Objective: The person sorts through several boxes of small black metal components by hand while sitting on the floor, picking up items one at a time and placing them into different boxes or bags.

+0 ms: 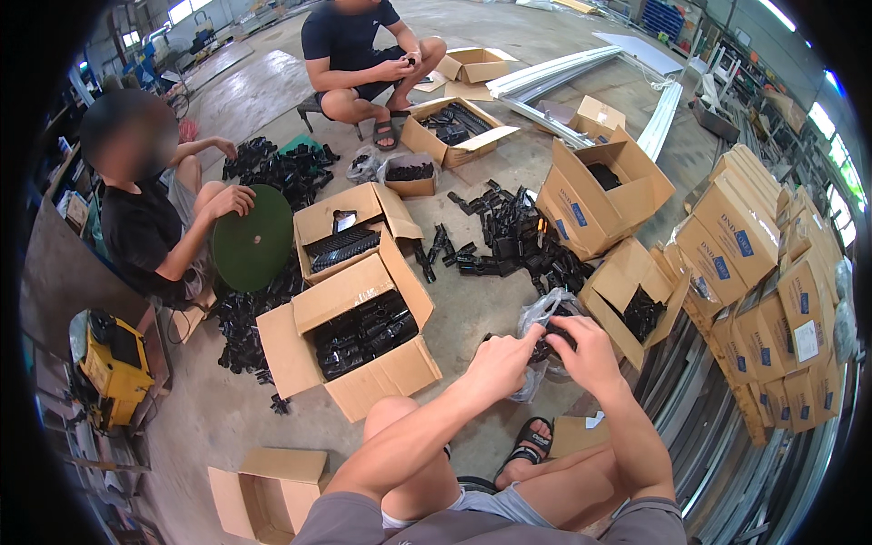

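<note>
In front of my knees a clear plastic bag (pixel 542 307) holds small black parts. My left hand (pixel 501 365) is at the left side of its mouth, fingers curled and the index finger pointing in. My right hand (pixel 586 352) reaches over the bag from the right, its thumb and fingers curled round something dark. What either hand pinches is too small and partly covered to make out. Just beyond the bag lies a loose pile of black plastic parts (pixel 518 238). An open carton (pixel 633 304) with more black parts stands right of my right hand.
Open cartons of black parts (pixel 374 386) stand left of the pile. A person (pixel 136 209) at left has a hand on a green disc (pixel 252 238); another person (pixel 354 54) sits farther back. Stacked closed cartons (pixel 727 236) and metal profiles (pixel 708 454) line the right.
</note>
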`<state>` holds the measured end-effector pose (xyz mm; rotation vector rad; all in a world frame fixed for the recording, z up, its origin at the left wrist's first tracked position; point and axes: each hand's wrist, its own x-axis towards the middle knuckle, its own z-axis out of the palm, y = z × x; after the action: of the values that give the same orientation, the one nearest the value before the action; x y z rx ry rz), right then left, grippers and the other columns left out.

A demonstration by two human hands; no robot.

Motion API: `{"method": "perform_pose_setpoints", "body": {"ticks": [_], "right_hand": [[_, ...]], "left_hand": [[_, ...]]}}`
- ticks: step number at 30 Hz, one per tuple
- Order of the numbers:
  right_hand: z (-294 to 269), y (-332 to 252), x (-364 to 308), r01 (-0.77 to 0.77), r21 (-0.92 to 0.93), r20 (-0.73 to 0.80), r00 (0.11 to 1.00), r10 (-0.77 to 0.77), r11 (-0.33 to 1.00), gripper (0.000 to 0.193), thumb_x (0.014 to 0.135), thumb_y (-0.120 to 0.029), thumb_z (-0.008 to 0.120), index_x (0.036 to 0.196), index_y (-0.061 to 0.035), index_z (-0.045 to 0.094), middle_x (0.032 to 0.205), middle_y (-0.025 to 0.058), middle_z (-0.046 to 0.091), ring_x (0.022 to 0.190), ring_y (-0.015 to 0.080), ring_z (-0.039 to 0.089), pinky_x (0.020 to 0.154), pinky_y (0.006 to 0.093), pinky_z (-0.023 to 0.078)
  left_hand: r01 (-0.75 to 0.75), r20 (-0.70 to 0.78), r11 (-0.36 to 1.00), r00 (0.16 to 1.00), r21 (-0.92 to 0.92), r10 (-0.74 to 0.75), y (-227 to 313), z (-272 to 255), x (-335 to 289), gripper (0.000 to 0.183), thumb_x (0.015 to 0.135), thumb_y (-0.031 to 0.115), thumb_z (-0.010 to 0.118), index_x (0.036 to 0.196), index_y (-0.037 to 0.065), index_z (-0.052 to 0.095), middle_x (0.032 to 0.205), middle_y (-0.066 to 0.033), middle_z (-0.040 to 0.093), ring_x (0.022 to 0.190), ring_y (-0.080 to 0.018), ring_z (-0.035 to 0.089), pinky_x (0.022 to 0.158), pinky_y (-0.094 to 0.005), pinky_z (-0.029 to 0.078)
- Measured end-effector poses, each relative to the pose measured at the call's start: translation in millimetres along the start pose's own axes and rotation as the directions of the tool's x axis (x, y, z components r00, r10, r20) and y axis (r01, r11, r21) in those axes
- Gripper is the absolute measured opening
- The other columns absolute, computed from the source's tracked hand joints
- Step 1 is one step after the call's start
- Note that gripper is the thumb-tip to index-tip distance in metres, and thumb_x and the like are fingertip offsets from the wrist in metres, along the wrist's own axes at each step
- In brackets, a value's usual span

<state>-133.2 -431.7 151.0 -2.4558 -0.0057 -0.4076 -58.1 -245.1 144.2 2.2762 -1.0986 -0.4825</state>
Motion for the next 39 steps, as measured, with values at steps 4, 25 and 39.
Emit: {"method": "perform_pose_setpoints", "body": {"ticks": [4,25,39], "right_hand": [[4,31,-3,-0.302,0.419,-0.042,0.936,0.350,0.856,0.036,0.097,-0.014,0.064,0.128,0.0027,0.059,0.115,0.0129,0.066,0.104,0.0211,0.066,0.087,0.0331,0.056],[-8,8,1,-0.277,0.907,0.101,0.874,0.476,0.316,0.035,0.098,-0.010,0.064,0.130,0.0027,0.055,0.110,0.0094,0.068,0.095,0.0153,0.067,0.086,0.0316,0.056],[-3,7,3,-0.294,0.862,0.080,0.883,0.463,0.413,0.035,0.097,-0.009,0.064,0.129,0.0028,0.056,0.111,0.0098,0.068,0.094,0.0161,0.067,0.088,0.0323,0.056]], "left_hand": [[-0.012,-0.041,0.993,0.999,-0.118,0.008,5,-11,1,0.065,0.078,0.009,0.074,0.136,0.020,0.046,0.090,-0.0225,0.071,0.085,-0.0442,0.068,0.074,-0.0521,0.054],[0.016,0.002,0.533,1.000,-0.846,-0.027,-2,-18,7,0.072,0.085,-0.007,0.071,0.150,0.016,0.048,0.121,-0.0143,0.070,0.108,-0.0121,0.064,0.094,-0.0319,0.053],[0.028,0.023,0.741,1.000,-0.671,-0.017,3,-23,6,0.075,0.084,-0.010,0.071,0.150,0.017,0.048,0.124,-0.0036,0.068,0.104,-0.0052,0.054,0.091,-0.0273,0.052]]}}
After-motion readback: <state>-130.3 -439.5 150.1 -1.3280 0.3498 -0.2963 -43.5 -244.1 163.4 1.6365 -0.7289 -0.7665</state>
